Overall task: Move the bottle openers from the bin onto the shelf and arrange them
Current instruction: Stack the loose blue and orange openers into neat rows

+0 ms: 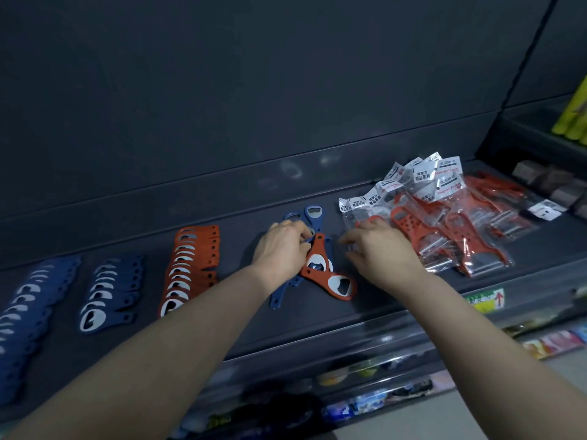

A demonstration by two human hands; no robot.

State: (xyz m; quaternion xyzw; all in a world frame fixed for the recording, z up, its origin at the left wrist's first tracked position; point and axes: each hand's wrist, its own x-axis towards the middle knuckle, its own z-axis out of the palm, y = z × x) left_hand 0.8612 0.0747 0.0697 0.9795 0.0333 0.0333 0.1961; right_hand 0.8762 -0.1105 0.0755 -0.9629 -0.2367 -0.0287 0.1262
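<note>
On the dark shelf point(365, 309) lies a loose heap of bottle openers point(320, 265), some blue, some orange. My left hand point(281, 249) lies on the heap's left side, fingers curled round a blue opener. My right hand point(378, 249) hovers just right of the heap with relaxed, spread fingers and holds nothing. An orange opener point(333, 282) lies nearest the shelf's front edge. To the left stand three tidy overlapping rows: an orange row point(190, 265), a blue row point(109, 290) and another blue row point(28, 312). The bin is not in view.
A pile of orange tools in clear bags point(444, 223) fills the shelf right of my right hand. Yellow goods point(573, 115) stand on a higher shelf at far right. Lower shelves with coloured packets point(365, 404) run below the front edge, which carries a yellow-green price tag point(484, 300).
</note>
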